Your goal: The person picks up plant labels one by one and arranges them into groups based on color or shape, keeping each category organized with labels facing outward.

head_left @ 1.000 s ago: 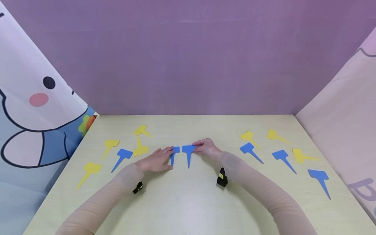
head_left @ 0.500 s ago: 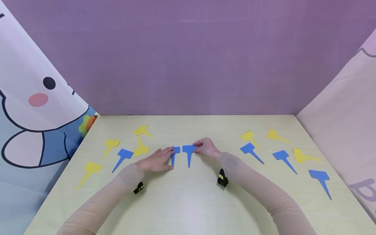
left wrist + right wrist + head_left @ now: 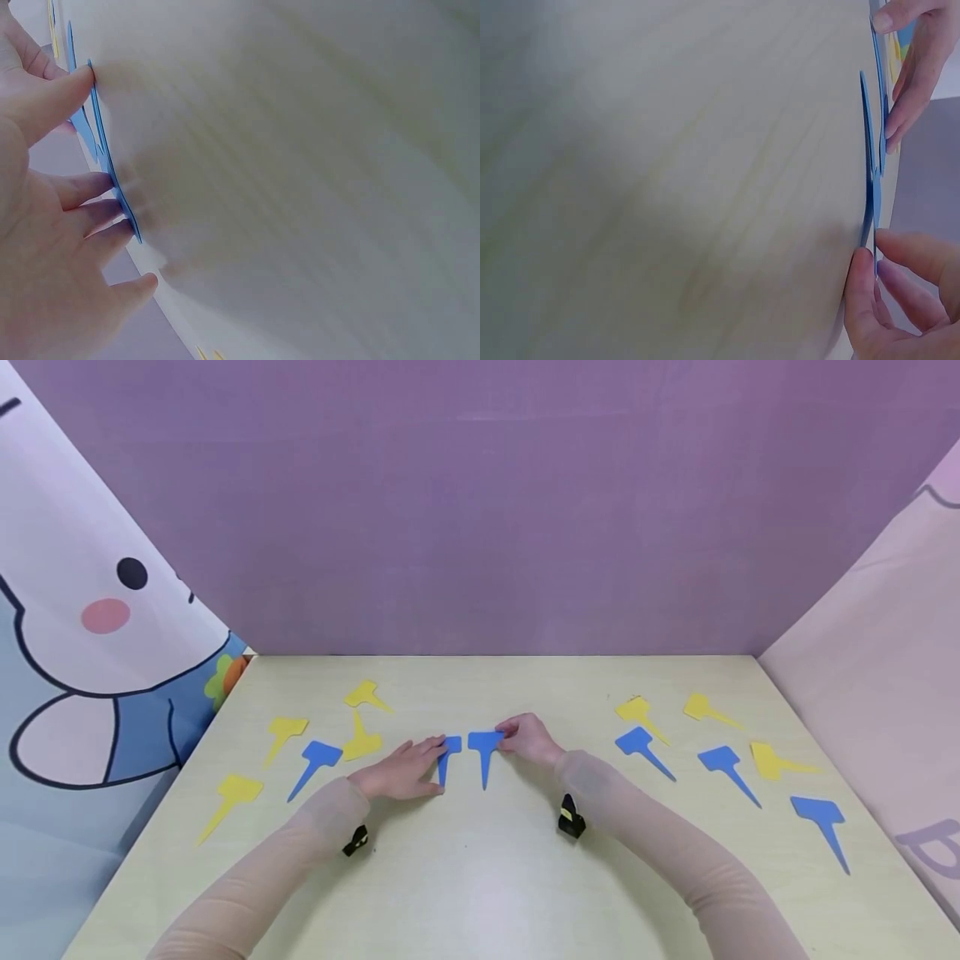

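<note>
Two blue T-shaped plant labels lie side by side at the middle of the table, stems towards me. My left hand (image 3: 405, 770) rests on the left label (image 3: 453, 745), fingers extended over its head and covering part of it. In the left wrist view the thumb touches this label's (image 3: 102, 139) stem tip, and the fingertips press near its head. My right hand (image 3: 528, 737) pinches the right label (image 3: 485, 741) at the outer corner of its head. The right wrist view shows this label (image 3: 868, 142) nearly edge-on, with thumb and fingers at its near end.
On the left lie several yellow labels (image 3: 240, 788) and a blue label (image 3: 321, 753). More yellow labels (image 3: 765, 760) and blue labels (image 3: 722, 758) are spread on the right. A purple panel (image 3: 495, 527) stands behind the table (image 3: 465, 893), with printed cloths at both sides.
</note>
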The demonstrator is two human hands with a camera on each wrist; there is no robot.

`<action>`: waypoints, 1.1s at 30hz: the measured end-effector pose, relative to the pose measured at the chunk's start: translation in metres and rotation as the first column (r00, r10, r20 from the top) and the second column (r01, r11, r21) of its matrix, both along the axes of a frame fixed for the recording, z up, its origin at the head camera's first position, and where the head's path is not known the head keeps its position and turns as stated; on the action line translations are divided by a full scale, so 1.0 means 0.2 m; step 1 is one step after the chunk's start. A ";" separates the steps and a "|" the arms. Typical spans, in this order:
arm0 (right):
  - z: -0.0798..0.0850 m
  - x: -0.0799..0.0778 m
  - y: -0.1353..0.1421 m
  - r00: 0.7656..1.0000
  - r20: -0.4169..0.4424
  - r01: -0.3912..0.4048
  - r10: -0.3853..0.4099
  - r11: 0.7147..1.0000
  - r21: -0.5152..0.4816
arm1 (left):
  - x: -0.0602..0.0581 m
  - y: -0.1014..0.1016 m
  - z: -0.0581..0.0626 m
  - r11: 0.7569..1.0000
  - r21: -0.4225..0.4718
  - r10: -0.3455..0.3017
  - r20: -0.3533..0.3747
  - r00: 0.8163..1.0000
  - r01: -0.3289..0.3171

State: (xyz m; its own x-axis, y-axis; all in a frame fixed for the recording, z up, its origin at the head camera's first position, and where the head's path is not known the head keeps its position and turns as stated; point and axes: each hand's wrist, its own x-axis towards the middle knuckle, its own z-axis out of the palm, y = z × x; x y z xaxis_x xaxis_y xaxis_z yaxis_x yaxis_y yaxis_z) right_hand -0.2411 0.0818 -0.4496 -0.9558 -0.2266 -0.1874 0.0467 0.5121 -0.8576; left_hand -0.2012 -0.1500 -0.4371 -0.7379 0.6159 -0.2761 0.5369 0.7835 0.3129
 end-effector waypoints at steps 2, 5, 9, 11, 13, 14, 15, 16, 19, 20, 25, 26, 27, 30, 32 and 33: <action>0.00 0.00 0.00 1.000 -0.006 -0.004 0.004 1.000 0.015 | 0.00 0.00 0.00 1.000 0.001 0.003 0.000 1.000 -0.003; 0.01 0.01 0.00 1.000 -0.013 -0.010 0.011 1.000 0.028 | 0.00 0.00 0.00 1.000 0.002 0.006 -0.001 1.000 -0.006; 0.01 0.01 0.00 0.999 -0.026 -0.020 0.021 0.999 0.033 | 0.00 0.00 -0.01 1.000 -0.001 0.006 -0.003 1.000 -0.006; 0.01 0.01 0.00 1.000 -0.024 -0.018 0.018 0.999 0.032 | 0.00 0.00 -0.01 1.000 -0.004 0.005 -0.005 1.000 -0.005; 0.01 0.02 0.00 1.000 -0.024 -0.014 0.014 0.999 0.031 | 0.00 0.00 -0.01 1.000 -0.006 0.006 -0.004 1.000 -0.006; 0.01 0.02 0.00 1.000 -0.025 -0.011 0.012 0.999 0.032 | 0.00 0.00 -0.01 1.000 -0.008 0.006 -0.004 1.000 -0.006; 0.01 0.02 0.00 1.000 -0.027 -0.009 0.009 0.999 0.031 | 0.00 0.00 -0.01 1.000 -0.005 0.007 -0.002 1.000 -0.007; 0.01 0.02 0.00 1.000 -0.026 -0.006 0.007 1.000 0.029 | 0.00 0.00 0.00 1.000 -0.005 0.007 -0.001 1.000 -0.007; 0.01 0.03 0.00 1.000 -0.023 0.001 -0.001 1.000 0.013 | 0.00 0.00 0.00 1.000 -0.003 0.008 0.005 1.000 -0.008; 0.02 0.04 0.00 1.000 -0.022 0.004 -0.003 1.000 0.005 | 0.01 0.00 0.01 1.000 -0.003 0.008 0.006 1.000 -0.008; 0.04 0.06 0.03 1.000 -0.007 -0.007 0.007 0.999 -0.034 | 0.01 0.00 0.02 1.000 0.007 0.003 0.010 1.000 -0.003; 0.05 0.06 0.04 1.000 -0.007 -0.014 0.014 0.999 -0.037 | 0.01 0.01 0.02 1.000 0.011 0.002 0.011 1.000 -0.003; 0.06 0.06 0.05 1.000 -0.007 -0.021 0.020 0.999 -0.039 | 0.00 0.01 0.02 1.000 0.011 0.003 0.012 1.000 -0.003; 0.07 0.06 0.07 0.999 -0.010 -0.031 0.031 0.999 -0.037 | 0.00 0.00 0.01 1.000 0.007 0.005 0.015 1.000 -0.005; 0.08 0.07 0.09 0.999 -0.020 -0.036 0.036 0.999 -0.028 | 0.00 0.00 0.01 1.000 0.005 0.007 0.015 1.000 -0.007; 0.09 0.07 0.10 0.999 -0.029 -0.041 0.040 0.999 -0.020 | 0.00 0.01 0.01 1.000 -0.001 0.008 0.015 1.000 -0.008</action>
State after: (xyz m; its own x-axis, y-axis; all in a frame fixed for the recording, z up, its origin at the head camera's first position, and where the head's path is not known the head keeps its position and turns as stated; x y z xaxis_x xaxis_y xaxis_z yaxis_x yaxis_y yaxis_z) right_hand -0.2274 0.1010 -0.4321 -0.9506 -0.2690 -0.1550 0.0015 0.4952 -0.8688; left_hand -0.2015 -0.1489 -0.4357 -0.7387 0.6098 -0.2874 0.5259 0.7880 0.3201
